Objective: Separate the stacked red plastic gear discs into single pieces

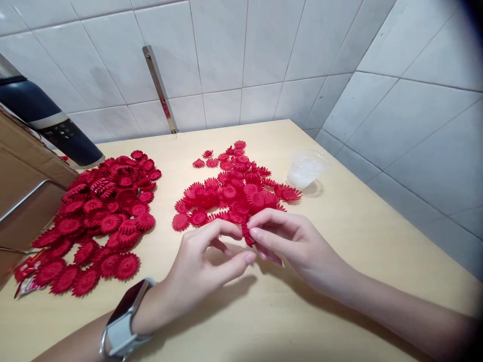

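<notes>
My right hand (pixel 298 241) pinches a small red fabric flower piece (pixel 247 235) between thumb and fingers; it looks folded or seen edge-on. On the other side of it, my left hand (pixel 211 256) has its index fingertip at the piece, touching or very close. The left thumb stands apart, below the piece. Just beyond my hands lies a loose pile of red toothed flower discs (pixel 230 193). A larger heap of similar red discs (pixel 109 216) spreads to the left.
A clear plastic cup (pixel 306 170) with something white inside stands behind my right hand. At the left are a cardboard box (pixel 33 186), a dark bottle (pixel 49 115) leaning in view and a red wrapper (pixel 28 269). The pale table (pixel 287 322) meets tiled walls.
</notes>
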The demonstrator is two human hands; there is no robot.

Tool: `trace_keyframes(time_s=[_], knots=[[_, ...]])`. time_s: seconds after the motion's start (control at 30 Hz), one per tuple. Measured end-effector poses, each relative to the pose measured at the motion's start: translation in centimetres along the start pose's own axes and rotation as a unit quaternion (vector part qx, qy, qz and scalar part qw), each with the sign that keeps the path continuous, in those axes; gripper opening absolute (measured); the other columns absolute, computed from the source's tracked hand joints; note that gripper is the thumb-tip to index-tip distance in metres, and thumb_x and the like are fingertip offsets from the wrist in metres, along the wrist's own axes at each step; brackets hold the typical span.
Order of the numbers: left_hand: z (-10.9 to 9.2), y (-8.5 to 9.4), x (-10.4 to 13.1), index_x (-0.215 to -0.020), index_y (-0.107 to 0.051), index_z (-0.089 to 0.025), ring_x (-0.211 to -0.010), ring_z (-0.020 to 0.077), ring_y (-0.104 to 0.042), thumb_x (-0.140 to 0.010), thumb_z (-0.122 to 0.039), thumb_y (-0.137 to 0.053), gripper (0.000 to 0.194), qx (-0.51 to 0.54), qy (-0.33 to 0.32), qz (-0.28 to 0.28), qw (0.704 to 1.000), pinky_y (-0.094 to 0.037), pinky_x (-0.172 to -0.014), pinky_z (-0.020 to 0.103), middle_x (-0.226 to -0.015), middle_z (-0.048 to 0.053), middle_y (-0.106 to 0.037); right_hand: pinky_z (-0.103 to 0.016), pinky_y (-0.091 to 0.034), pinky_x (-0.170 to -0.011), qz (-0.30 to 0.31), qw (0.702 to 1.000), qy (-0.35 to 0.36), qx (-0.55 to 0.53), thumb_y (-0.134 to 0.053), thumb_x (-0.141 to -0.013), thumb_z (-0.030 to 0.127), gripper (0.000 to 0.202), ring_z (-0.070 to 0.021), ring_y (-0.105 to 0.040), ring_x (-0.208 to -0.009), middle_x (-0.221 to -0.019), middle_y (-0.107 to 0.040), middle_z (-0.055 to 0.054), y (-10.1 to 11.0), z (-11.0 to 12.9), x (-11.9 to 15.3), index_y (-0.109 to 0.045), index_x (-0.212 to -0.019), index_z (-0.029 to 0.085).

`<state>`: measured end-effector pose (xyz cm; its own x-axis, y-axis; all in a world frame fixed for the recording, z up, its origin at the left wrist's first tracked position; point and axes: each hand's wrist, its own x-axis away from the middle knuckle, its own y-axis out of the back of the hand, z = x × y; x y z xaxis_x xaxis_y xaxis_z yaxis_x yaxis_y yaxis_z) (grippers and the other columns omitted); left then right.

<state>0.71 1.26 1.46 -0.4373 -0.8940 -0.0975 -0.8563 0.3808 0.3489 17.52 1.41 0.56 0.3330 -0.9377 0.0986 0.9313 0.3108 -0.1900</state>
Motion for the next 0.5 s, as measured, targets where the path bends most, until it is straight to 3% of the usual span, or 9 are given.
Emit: trace_keyframes(time_s=[0.17,0.5], knots=[[-0.09,0.01,-0.12,-0.08,-0.06,-0.019,-0.068,0.0104,-0.062,-0.079,-0.021,-0.057,0.003,0.097,0.071,0.017,0.993,-0.049,-0.062,0.018,-0.076,-0.001,-0.064,-0.018,-0.031,-0.041,0.031,0.999,0.026,0.02,-0.056,-0.078,0.018,0.007,-0.0065,-0.046,-0.051,-0.058,-0.051,0.005,-0.24,-0.13,0.3,-0.058,-0.072,0.018],[0.57,0.34,-0.46,-0.062,-0.051,-0.017,-0.051,0.0103,-0.052,-0.079,-0.021,-0.048,0.018,0.043,0.133,-0.053,0.989,-0.041,-0.049,0.021,-0.054,-0.003,-0.053,-0.018,-0.031,-0.039,-0.044,0.999,-0.023,0.021,-0.057,-0.075,0.018,0.01,-0.0056,-0.041,-0.043,-0.05,-0.049,0.005,0.27,0.34,-0.46,-0.054,-0.065,0.016]])
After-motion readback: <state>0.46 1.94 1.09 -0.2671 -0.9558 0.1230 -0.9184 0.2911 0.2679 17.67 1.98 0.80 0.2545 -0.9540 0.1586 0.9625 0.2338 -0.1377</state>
